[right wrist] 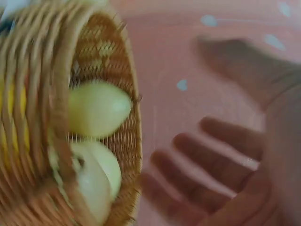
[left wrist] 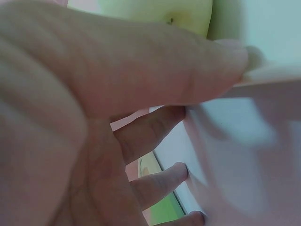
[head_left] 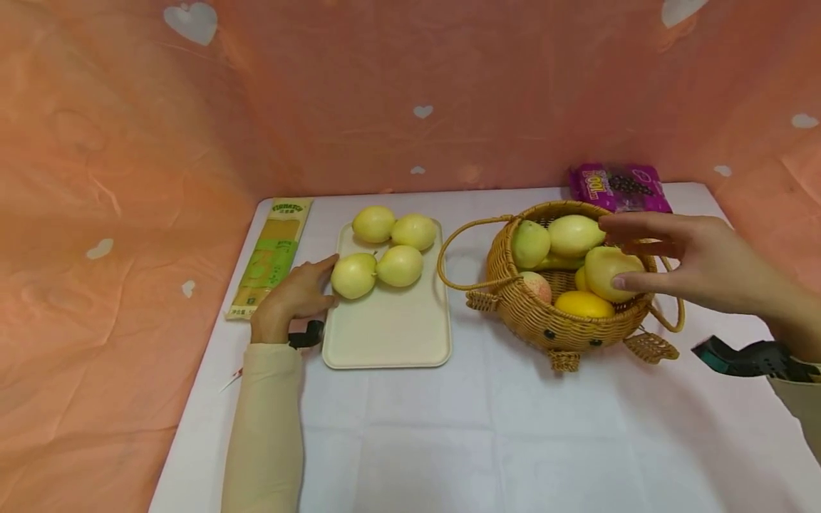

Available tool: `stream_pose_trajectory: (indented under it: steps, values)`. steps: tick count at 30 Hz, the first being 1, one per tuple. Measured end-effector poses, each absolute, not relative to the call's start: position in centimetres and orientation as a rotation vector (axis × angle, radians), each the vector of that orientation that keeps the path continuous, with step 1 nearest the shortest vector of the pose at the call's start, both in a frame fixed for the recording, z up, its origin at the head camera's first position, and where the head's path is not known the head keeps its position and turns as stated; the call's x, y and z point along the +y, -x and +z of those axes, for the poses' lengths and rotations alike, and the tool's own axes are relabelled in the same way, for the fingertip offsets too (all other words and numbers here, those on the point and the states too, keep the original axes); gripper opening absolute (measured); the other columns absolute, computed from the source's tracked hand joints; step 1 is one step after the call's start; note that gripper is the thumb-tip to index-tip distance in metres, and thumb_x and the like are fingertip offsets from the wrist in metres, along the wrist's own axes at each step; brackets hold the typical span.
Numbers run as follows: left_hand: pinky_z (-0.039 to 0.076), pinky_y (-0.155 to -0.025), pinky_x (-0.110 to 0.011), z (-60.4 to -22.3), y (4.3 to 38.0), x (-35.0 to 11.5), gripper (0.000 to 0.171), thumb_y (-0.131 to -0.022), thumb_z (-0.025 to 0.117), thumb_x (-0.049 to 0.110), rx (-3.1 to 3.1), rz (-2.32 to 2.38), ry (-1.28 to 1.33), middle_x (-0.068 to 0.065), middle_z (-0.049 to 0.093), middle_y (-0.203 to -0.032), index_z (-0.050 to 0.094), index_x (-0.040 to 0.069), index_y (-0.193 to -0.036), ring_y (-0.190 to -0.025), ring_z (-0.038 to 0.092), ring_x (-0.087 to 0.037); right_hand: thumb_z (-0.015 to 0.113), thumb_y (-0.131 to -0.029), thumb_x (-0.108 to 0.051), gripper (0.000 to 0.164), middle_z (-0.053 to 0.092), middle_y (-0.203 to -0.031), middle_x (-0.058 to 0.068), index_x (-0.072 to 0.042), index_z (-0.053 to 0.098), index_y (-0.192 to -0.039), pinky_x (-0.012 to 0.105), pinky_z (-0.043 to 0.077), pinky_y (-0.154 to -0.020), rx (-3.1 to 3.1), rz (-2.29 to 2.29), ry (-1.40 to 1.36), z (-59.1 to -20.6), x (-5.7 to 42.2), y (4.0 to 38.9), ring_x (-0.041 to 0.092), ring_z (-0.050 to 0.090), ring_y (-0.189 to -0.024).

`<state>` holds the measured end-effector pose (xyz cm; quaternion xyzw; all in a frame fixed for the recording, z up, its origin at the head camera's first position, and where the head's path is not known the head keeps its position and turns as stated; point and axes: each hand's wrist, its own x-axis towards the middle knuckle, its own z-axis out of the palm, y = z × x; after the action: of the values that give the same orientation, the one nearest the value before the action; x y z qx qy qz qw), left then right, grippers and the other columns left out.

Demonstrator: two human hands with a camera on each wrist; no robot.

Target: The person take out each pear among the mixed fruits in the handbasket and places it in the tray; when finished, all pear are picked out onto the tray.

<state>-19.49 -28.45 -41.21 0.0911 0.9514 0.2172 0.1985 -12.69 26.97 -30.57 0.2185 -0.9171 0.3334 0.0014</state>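
Observation:
Several pale yellow-green pears [head_left: 354, 276] sit on the far half of a cream tray [head_left: 385, 342]. My left hand [head_left: 298, 288] is at the tray's left edge, its thumb [left wrist: 188, 75] lying along the rim beside a pear [left wrist: 183, 19]. Its other fingers reach down outside the tray. My right hand [head_left: 699, 260] hovers over the right side of a wicker basket [head_left: 526, 313], fingers spread, nothing in its palm in the right wrist view. In the head view its thumb overlaps a yellow fruit [head_left: 603, 267] in the basket. Other fruits there include a lemon [head_left: 584, 305] and a peach [head_left: 537, 285].
A green-and-yellow packet [head_left: 269, 256] of noodles lies left of the tray. Behind the basket is a purple snack bag [head_left: 618, 187]. The basket's loop handle [head_left: 452, 274] stretches over to the tray's right edge. An orange cloth with hearts [head_left: 385, 92] hangs behind the table.

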Motion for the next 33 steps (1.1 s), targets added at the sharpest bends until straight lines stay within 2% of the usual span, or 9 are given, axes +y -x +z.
stream_pose_trajectory:
  steps: [3,5,6,10,12,17,20,26,33]
  values:
    - [0.028,-0.129,-0.072,-41.2,19.5,-28.5,0.091,-0.095,0.077,0.015,2.669,0.613,-0.268,-0.032,0.047,-0.166,0.031,0.007,-0.173,-0.159,0.032,-0.057,0.102,-0.076,-0.025,0.081,0.077,-0.135,0.012,-0.012,0.069,-0.149,0.034,0.065,-0.091,-3.019,0.571,-0.67,-30.0,26.5,13.5,0.031,0.076,-0.112]
    - [0.029,-0.129,-0.071,-41.2,19.5,-28.5,0.091,-0.094,0.077,0.014,2.676,0.612,-0.281,-0.032,0.048,-0.165,0.032,0.006,-0.173,-0.159,0.032,-0.058,0.101,-0.077,-0.03,0.079,0.075,-0.135,0.021,-0.005,0.069,-0.146,0.055,0.064,-0.091,-3.084,0.405,-0.722,-29.9,26.1,14.2,0.042,0.075,-0.111]
    - [0.029,-0.129,-0.071,-41.3,19.5,-28.5,0.091,-0.094,0.076,0.013,2.678,0.612,-0.285,-0.032,0.049,-0.164,0.032,0.006,-0.173,-0.159,0.031,-0.057,0.1,-0.078,-0.03,0.078,0.074,-0.136,0.024,-0.003,0.069,-0.144,0.061,0.061,-0.094,-3.115,0.351,-0.745,-29.9,25.8,14.4,0.044,0.074,-0.113]
    - [0.028,-0.13,-0.07,-41.5,19.5,-28.5,0.091,-0.094,0.076,0.013,2.678,0.612,-0.286,-0.03,0.05,-0.164,0.031,0.006,-0.173,-0.161,0.028,-0.058,0.099,-0.079,-0.025,0.072,0.071,-0.135,0.032,0.004,0.071,-0.138,0.069,0.057,-0.101,-3.211,0.189,-0.798,-30.3,24.9,15.3,0.053,0.07,-0.12]
    - [0.026,-0.131,-0.069,-41.6,19.5,-28.5,0.09,-0.095,0.076,0.012,2.672,0.62,-0.276,-0.028,0.049,-0.166,0.031,0.007,-0.173,-0.162,0.026,-0.058,0.099,-0.077,-0.024,0.07,0.073,-0.129,0.031,0.005,0.072,-0.134,0.068,0.059,-0.097,-3.236,0.123,-0.795,-30.6,24.6,15.4,0.052,0.072,-0.114]
    - [0.025,-0.131,-0.069,-41.7,19.5,-28.5,0.091,-0.095,0.076,0.012,2.669,0.631,-0.267,-0.028,0.048,-0.166,0.031,0.008,-0.173,-0.163,0.024,-0.058,0.101,-0.072,-0.023,0.066,0.076,-0.109,0.021,0.002,0.073,-0.126,0.06,0.063,-0.079,-3.279,0.023,-0.762,-31.4,24.1,15.7,0.035,0.071,-0.091]
    - [0.025,-0.131,-0.069,-41.7,19.5,-28.5,0.09,-0.095,0.076,0.012,2.669,0.634,-0.269,-0.028,0.049,-0.166,0.031,0.008,-0.173,-0.162,0.024,-0.058,0.102,-0.07,-0.019,0.063,0.074,-0.105,0.017,-0.001,0.073,-0.123,0.061,0.062,-0.078,-3.275,-0.013,-0.785,-31.8,23.7,15.8,0.034,0.07,-0.088]
    - [0.026,-0.131,-0.07,-41.6,19.5,-28.5,0.09,-0.095,0.077,0.012,2.677,0.636,-0.288,-0.029,0.051,-0.164,0.032,0.007,-0.173,-0.161,0.027,-0.058,0.101,-0.067,-0.009,0.067,0.075,-0.113,0.019,0.0,0.074,-0.127,0.066,0.06,-0.091,-3.23,0.0,-0.871,-32.5,23.4,15.7,0.039,0.072,-0.098]
    - [0.025,-0.131,-0.07,-41.6,19.5,-28.5,0.09,-0.095,0.077,0.011,2.673,0.641,-0.274,-0.029,0.049,-0.165,0.032,0.008,-0.173,-0.162,0.025,-0.058,0.1,-0.073,-0.016,0.073,0.075,-0.129,0.024,0.001,0.07,-0.138,0.067,0.059,-0.095,-3.188,0.115,-0.92,-32.2,23.7,15.5,0.047,0.073,-0.108]
